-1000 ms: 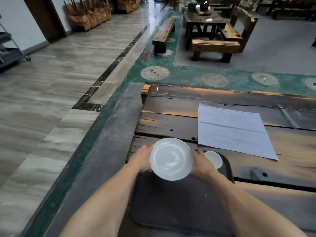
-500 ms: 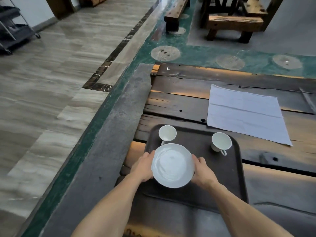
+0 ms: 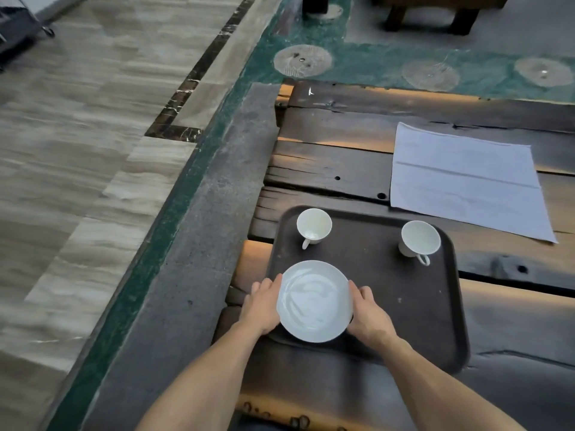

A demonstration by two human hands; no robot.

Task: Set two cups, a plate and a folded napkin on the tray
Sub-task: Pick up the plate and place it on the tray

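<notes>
A white plate [image 3: 314, 301] is at the near left of a dark tray [image 3: 401, 300], low over it or resting on it; I cannot tell which. My left hand [image 3: 263, 304] grips its left rim and my right hand [image 3: 368, 312] grips its right rim. Two white cups stand upright at the tray's far side: one cup [image 3: 313, 227] at the far left corner, the other cup [image 3: 420, 239] at the far right. A white napkin [image 3: 466, 181] lies spread flat on the wooden table beyond the tray, to the right.
The tray sits near the left end of a rough dark wooden table [image 3: 342, 144]. A grey stone ledge [image 3: 199, 244] runs along the table's left side, with floor beyond. Wooden furniture legs [image 3: 463, 23] stand at the far top.
The view has tilted down and both cups have come into sight. Both hands have lowered the plate toward the near left of the tray, still gripping its rim.
</notes>
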